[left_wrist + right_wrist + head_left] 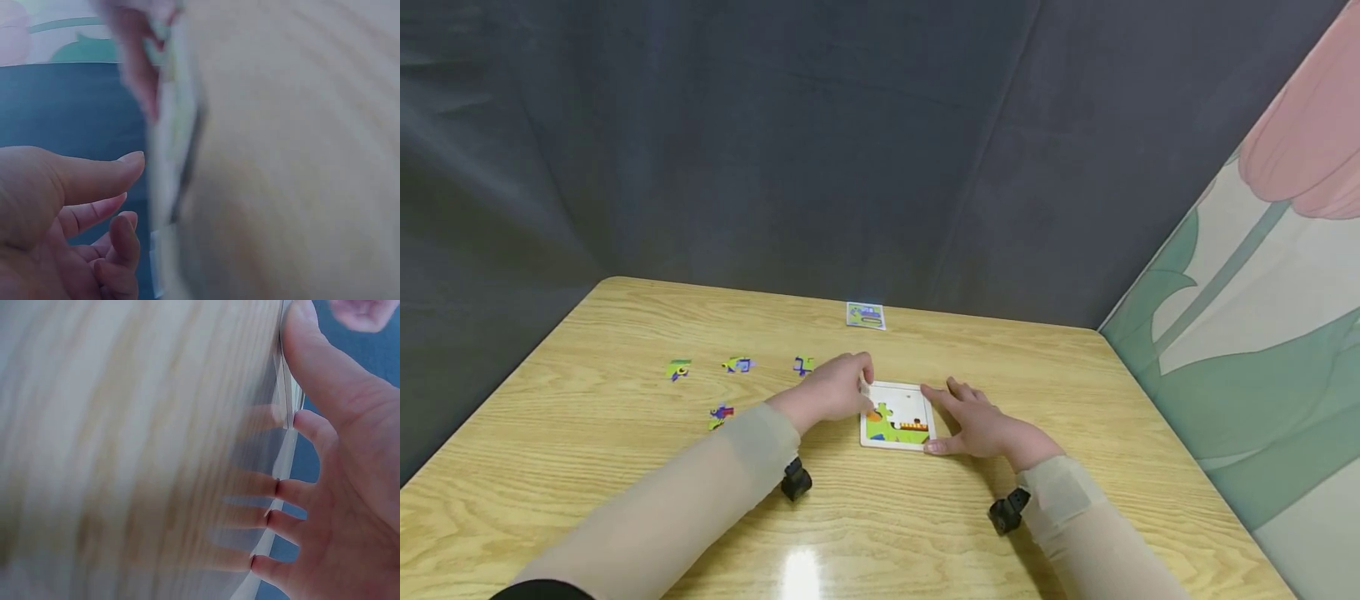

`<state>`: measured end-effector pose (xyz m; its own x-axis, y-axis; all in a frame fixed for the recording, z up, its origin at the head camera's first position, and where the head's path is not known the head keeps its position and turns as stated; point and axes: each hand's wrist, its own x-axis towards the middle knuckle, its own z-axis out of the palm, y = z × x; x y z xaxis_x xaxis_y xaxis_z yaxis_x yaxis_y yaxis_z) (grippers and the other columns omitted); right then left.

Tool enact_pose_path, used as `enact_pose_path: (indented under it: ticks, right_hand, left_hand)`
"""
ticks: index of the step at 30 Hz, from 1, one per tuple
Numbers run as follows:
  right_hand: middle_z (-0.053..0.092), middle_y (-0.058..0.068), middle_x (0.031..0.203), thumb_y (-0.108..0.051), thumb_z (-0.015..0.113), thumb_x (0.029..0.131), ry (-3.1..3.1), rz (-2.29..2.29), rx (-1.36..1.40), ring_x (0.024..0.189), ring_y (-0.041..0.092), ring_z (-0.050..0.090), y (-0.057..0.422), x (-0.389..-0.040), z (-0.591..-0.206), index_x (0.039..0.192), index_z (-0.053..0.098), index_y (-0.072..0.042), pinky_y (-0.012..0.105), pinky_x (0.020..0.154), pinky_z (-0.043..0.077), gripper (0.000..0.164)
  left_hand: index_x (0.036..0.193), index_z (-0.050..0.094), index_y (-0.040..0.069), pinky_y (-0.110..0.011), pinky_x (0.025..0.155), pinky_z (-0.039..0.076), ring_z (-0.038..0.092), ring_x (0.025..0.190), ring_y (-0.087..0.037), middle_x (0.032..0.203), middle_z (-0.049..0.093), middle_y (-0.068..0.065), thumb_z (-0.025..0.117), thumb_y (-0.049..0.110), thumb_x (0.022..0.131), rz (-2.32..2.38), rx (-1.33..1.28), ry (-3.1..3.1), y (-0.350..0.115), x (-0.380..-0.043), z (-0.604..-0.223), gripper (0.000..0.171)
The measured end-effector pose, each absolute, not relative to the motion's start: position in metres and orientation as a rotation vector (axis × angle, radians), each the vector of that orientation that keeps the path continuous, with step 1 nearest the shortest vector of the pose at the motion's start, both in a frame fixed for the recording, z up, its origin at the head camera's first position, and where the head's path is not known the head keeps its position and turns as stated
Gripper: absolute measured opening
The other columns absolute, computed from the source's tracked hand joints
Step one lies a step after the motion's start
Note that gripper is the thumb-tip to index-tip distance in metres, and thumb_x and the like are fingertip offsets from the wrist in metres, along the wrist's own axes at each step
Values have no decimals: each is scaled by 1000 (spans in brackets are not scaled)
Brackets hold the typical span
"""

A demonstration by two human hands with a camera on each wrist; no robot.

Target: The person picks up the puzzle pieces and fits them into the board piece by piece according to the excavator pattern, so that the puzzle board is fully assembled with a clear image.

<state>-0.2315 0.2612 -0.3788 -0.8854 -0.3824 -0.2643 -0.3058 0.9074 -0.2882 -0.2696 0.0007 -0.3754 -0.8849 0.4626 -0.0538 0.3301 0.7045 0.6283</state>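
Note:
A square white-framed puzzle tray (863, 444) lies on the table, its lower part filled with green, orange and red-striped pieces and its upper part bare white. My left hand (837, 388) is at the tray's left edge, palm inward. In the left wrist view, the thumb (103, 178) and loosely bent fingers stand apart with nothing visible between them. My right hand (977, 425) spreads along the tray's right side, thumb at the near corner and index finger at the far one. In the right wrist view, its fingertips (290, 490) rest on the tabletop.
Several loose puzzle pieces lie left of the tray: a green one (679, 369), a yellow-and-blue one (737, 364), a blue-and-green one (803, 366) and a purple-and-red one (721, 415). A small picture card (866, 316) lies near the table's back edge, before a dark curtain (820, 150).

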Motion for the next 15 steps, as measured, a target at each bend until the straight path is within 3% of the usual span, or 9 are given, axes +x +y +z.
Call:
enact_pose_path:
  ticks: [8,15]
  right_hand:
    - [9,24,160,-59,68,82,2754,-329,-486,143,51,10,262,-233,-379,158,23,-24,71,104,21,95]
    - [10,26,160,-57,69,83,2757,-344,-486,141,53,12,265,-233,-378,158,25,-22,72,103,21,94]
  left_hand:
    - [105,56,10,-38,69,41,49,77,-23,92,53,-8,74,12,88,968,593,2778,-58,-268,-341,24]
    - [106,57,5,-36,60,40,46,66,-21,85,52,-9,73,9,89,986,511,2735,-116,-265,-354,23]
